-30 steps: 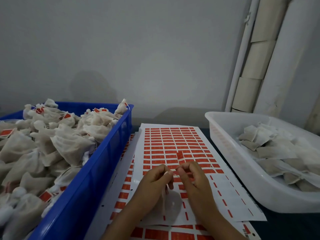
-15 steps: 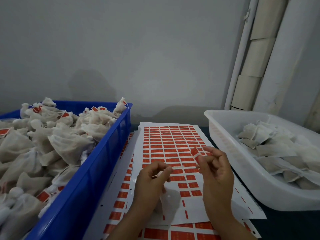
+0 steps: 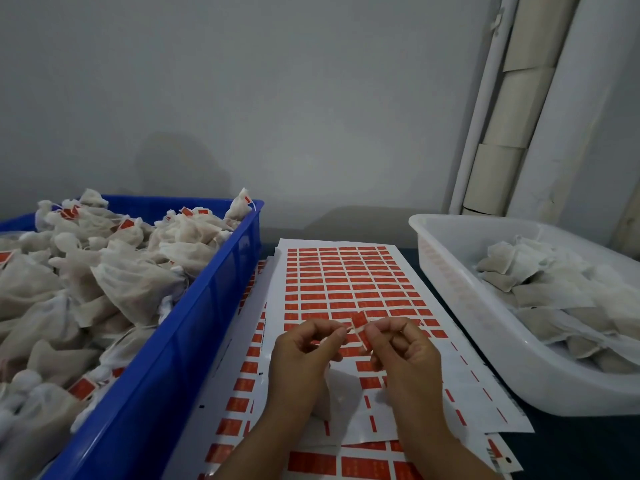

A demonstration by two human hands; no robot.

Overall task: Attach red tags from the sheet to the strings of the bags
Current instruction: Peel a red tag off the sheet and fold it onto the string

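While both hands are meeting above the white sheet of small red rectangular stickers (image 3: 349,285), the left hand (image 3: 304,355) is pinching the thin pale string (image 3: 354,328) of a small white mesh bag (image 3: 337,393), which is hanging below the palms. The right hand (image 3: 403,355) is pinching one peeled red paper tag (image 3: 360,322), standing nearly upright with its long axis crossing the string, which is running roughly left to right between the two sets of fingers. Tag and string appear to be touching, so folding the tag shut probably falls to the right hand.
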